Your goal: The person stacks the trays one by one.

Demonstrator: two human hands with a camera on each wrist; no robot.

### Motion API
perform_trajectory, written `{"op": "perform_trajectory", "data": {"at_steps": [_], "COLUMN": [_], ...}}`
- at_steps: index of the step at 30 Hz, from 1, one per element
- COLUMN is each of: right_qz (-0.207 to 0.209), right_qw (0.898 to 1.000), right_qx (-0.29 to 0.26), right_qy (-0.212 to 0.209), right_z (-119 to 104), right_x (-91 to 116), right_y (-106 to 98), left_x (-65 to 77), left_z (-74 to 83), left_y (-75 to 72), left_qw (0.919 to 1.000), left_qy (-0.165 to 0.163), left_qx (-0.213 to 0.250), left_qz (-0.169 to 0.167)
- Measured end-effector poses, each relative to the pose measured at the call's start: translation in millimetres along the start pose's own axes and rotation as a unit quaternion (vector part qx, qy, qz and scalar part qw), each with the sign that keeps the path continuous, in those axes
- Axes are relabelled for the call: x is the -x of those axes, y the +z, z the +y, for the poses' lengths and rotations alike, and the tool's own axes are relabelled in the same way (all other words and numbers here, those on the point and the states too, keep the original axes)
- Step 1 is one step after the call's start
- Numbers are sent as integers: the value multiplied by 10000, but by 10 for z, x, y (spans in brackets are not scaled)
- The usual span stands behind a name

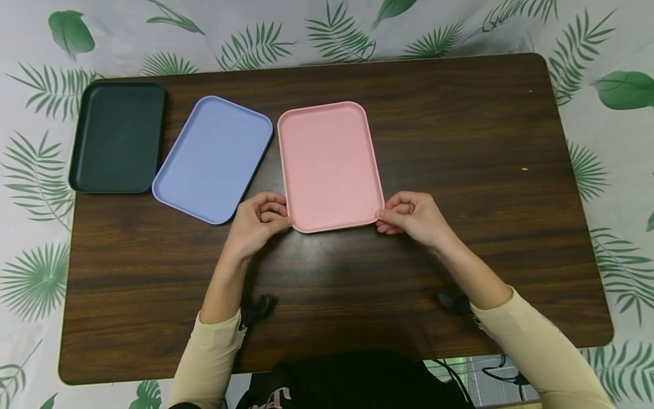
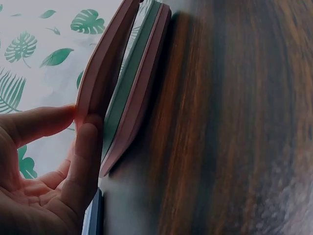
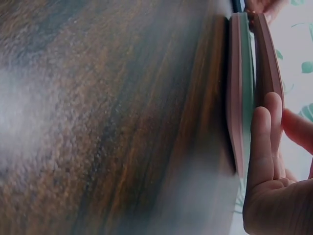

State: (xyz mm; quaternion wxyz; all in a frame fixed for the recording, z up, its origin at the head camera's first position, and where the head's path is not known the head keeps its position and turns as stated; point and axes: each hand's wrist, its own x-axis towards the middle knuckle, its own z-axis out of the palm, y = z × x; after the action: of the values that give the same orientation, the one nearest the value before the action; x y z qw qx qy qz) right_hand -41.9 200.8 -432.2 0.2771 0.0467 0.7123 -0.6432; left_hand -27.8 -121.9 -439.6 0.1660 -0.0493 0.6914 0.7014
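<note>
Both hands hold a pink tray by its two near corners. My left hand pinches the near left corner, thumb on the rim and fingers beneath. At the near right corner my right hand pinches the rim the same way. The wrist views show this pink tray tilted up, with a gap under its near side. Below it a green tray is stacked on another pink tray, which sits on the table. From the head view these two lower trays are hidden.
To the left of the stack, a blue tray lies at an angle on the brown wooden table. A dark green tray lies farther left, its right side by the blue tray's corner. Leaf-printed cloth surrounds the table.
</note>
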Motion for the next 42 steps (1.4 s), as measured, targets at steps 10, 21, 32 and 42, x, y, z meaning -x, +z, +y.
{"op": "perform_trajectory", "data": {"at_steps": [10, 21, 32, 42], "right_qz": [23, 30, 100, 111], "right_qw": [9999, 9995, 9965, 9879], "right_qx": [10, 231, 830, 1549], "right_qy": [128, 191, 38, -8], "right_z": [26, 35, 28, 11], "right_x": [-52, -67, -68, -54], "right_y": [14, 50, 67, 49], "left_x": [-4, 4, 5, 6], "left_z": [4, 12, -7, -15], "left_y": [-27, -26, -19, -12], "left_qw": [9999, 9971, 9942, 9943], "left_qy": [-117, -72, -75, -24], "left_qx": [-100, -738, -1029, -1014], "left_qz": [27, 190, 306, 320]}}
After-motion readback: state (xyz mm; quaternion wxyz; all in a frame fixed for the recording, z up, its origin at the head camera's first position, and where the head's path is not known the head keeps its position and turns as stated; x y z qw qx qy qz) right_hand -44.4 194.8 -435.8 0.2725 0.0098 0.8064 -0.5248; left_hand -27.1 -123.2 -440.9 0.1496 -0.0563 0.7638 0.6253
